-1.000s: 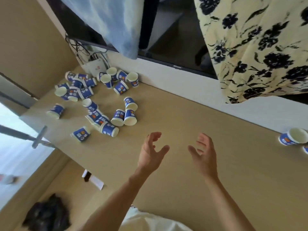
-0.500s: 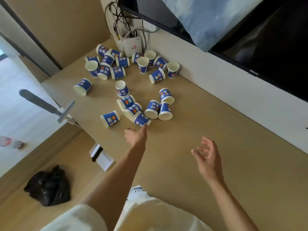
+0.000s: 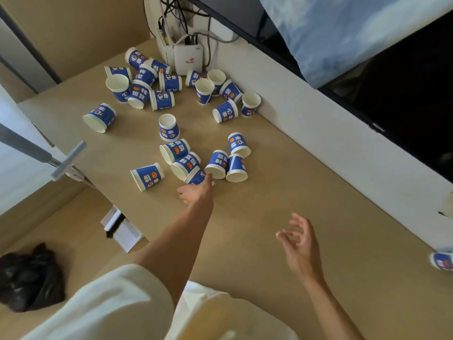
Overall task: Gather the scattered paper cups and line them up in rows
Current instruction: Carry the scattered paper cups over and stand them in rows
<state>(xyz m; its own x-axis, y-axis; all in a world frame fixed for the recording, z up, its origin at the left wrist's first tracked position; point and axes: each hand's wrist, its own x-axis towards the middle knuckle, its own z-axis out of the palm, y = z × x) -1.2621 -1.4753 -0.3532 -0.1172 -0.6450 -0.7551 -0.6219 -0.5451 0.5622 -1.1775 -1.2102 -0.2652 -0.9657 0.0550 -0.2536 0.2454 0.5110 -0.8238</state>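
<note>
Left bare across the near and right tabletop (image 3: 282, 197), from the right hand (image 3: 300, 244) out to a stray cup (image 3: 442, 262) at the right edge. Crowded just ahead of the left hand (image 3: 196, 192) by a knot of toppled cups (image 3: 215, 163), sides touching. Hemmed farther back by a denser heap (image 3: 144, 84) against the router box (image 3: 188, 58) and cables (image 3: 181, 18), and by the wall (image 3: 318, 123) along the far side. Opened only in bare strips either side of a standing cup (image 3: 169, 128).

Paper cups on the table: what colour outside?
The paper cups are blue with white lettering and white rims; head view.
</note>
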